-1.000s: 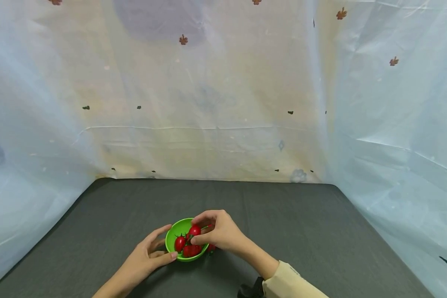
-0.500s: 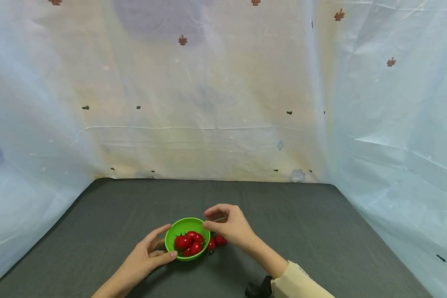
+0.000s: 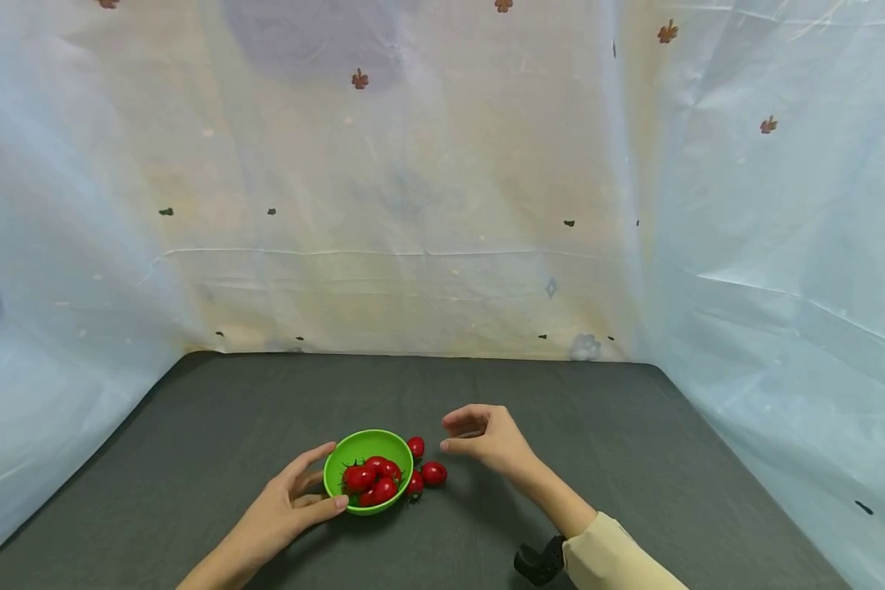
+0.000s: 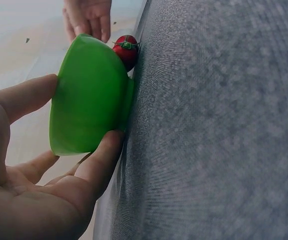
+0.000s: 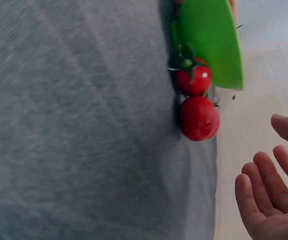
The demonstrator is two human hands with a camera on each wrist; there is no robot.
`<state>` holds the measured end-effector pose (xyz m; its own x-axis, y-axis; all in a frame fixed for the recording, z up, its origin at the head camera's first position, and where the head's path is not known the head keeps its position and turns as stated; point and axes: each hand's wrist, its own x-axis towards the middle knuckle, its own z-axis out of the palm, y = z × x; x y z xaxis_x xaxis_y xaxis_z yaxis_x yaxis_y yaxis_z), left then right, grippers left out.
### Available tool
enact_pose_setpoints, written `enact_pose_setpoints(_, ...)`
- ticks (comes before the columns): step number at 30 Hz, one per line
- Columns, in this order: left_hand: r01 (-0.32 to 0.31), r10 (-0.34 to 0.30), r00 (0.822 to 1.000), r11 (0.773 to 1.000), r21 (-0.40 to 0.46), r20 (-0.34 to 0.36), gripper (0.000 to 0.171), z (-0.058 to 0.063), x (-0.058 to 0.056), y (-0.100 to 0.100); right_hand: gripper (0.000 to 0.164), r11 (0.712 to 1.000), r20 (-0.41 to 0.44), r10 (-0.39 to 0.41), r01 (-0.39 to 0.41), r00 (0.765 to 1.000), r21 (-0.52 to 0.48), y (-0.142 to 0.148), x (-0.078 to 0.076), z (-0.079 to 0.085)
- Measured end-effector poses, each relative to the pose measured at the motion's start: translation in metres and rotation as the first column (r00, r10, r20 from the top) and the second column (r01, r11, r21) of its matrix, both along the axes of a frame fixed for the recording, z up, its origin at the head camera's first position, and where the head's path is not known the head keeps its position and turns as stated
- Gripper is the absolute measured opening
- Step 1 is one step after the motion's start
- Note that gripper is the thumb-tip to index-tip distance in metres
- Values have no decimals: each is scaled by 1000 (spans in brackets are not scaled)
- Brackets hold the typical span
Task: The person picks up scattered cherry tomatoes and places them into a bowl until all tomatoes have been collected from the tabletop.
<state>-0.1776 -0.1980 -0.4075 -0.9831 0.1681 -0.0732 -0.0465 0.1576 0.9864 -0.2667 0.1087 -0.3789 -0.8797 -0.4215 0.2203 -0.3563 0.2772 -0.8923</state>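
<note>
My left hand (image 3: 288,506) holds a small green bowl (image 3: 360,447) on the dark tabletop, with thumb and fingers spread around its left side. Inside lie several red cherry tomatoes (image 3: 360,478) with green stems. Just right of the bowl are three more: a rear tomato (image 3: 416,447), a right-hand tomato (image 3: 433,474) and a tomato with its green stem showing (image 5: 194,80), close against the bowl. My right hand (image 3: 490,437) hovers to the right of them, fingers loosely bent and nothing between them. From the left wrist, the bowl's wall (image 4: 88,100) hides its contents.
A dark grey cloth (image 3: 634,459) covers the table. Pale patterned sheeting (image 3: 428,180) hangs behind it and along both sides. A black strap-like device (image 3: 538,562) sits at my right wrist, beside a cream sleeve (image 3: 615,557).
My right hand has let go of a tomato in the bowl and moved off to the right, uncovering the tomatoes beside it. My left hand stays on the bowl.
</note>
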Motion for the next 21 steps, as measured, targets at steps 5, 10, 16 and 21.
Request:
enact_pose_setpoints(5,-6,6,1000,1000,0,2,81,0,0,1,33,1000,42,27,-27,999,9,2,0,-8)
enact_pose_setpoints(10,-6,6,1000,1000,-13,1,81,1,1,1,37,998,74,60,-60,995,0,-1,2,-13)
enact_pose_setpoints(16,-7,7,1000,1000,-13,3,82,2,0,1,37,996,96,92,-90,991,-25,-4,3,-14)
enact_pose_setpoints(21,-10,11,1000,1000,-18,6,82,1,1,1,37,996,114,94,-93,989,-7,-7,5,-14)
